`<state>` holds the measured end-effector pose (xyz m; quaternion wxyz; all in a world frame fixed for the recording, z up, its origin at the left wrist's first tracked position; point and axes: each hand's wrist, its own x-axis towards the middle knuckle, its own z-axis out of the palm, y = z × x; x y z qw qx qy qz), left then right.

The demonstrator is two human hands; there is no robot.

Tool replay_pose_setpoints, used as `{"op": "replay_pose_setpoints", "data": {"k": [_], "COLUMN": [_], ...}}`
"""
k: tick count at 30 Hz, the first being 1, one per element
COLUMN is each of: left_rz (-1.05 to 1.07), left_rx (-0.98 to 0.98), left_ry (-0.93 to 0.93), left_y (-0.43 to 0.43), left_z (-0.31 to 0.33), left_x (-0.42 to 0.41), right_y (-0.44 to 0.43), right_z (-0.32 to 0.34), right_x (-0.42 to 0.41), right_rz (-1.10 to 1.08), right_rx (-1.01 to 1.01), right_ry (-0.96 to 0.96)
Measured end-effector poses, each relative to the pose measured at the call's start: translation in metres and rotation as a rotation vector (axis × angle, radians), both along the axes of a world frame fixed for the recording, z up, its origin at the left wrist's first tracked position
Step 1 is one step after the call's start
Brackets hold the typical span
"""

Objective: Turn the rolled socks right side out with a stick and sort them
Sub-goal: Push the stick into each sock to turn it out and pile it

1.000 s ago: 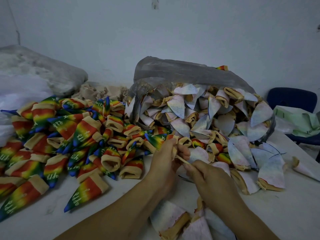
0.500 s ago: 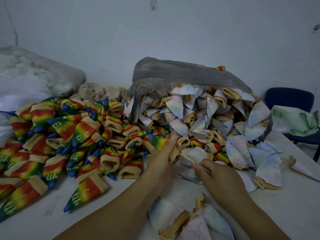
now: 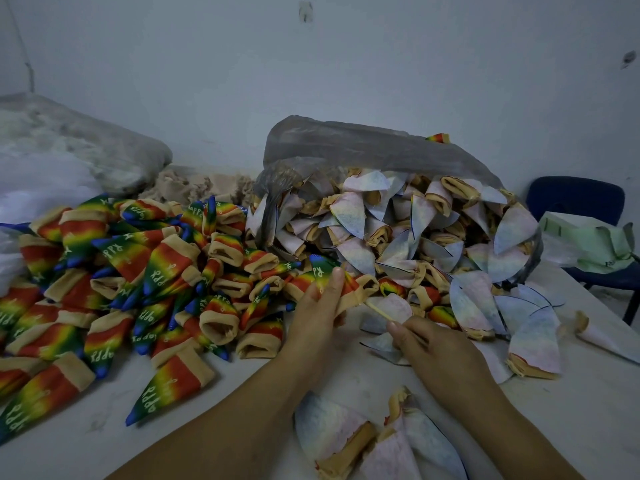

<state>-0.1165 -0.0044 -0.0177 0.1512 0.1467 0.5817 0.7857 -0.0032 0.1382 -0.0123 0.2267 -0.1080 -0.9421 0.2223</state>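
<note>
- the table (image 3: 571, 410) carries both heaps close together, so sorted and unsorted socks could mix where they meet near its middle.
- the grey plastic bag (image 3: 363, 147) spills pale inside-out socks (image 3: 408, 244) forward; a nudge could slide more of them down onto the working spot.
- the rainbow pile (image 3: 138, 271) of turned socks lies to the left, touching the pale heap; a loose toss could land a finished one among the unturned.
- the left hand (image 3: 322, 306) grips a rainbow sock (image 3: 355, 284), fingers curled over it, just in front of the heaps; a slack grip would let it slide away from the tool.
- the right hand (image 3: 446, 344) pinches the stick (image 3: 379, 310), its tip at the sock's beige cuff; pushed too hard or askew, it could snag the knit, poke through, or snap.
</note>
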Motion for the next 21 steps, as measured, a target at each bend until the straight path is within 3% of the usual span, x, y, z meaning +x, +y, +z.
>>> {"op": "replay_pose_setpoints", "data": {"k": [9,15,18,21], "left_rz": [0.047,0.067,0.289,0.121], "left_rx": [-0.202,-0.274,-0.212,-0.252], "left_ry": [0.309,0.354,0.430,0.323], "left_y": [-0.002,0.003,0.008,0.009], "left_z": [0.003,0.009,0.007,0.004], "left_x": [0.005,0.009,0.007,0.006], "right_y": [0.004,-0.005,-0.021,-0.028], "right_z": [0.005,0.008,0.003,0.002], "right_x": [0.002,0.004,0.002,0.000], "right_rz": [0.059,-0.005,-0.099,-0.125], "right_rx": [0.008,0.077,0.042,0.034], "right_ry": [-0.001,0.045,0.050,0.020]}}
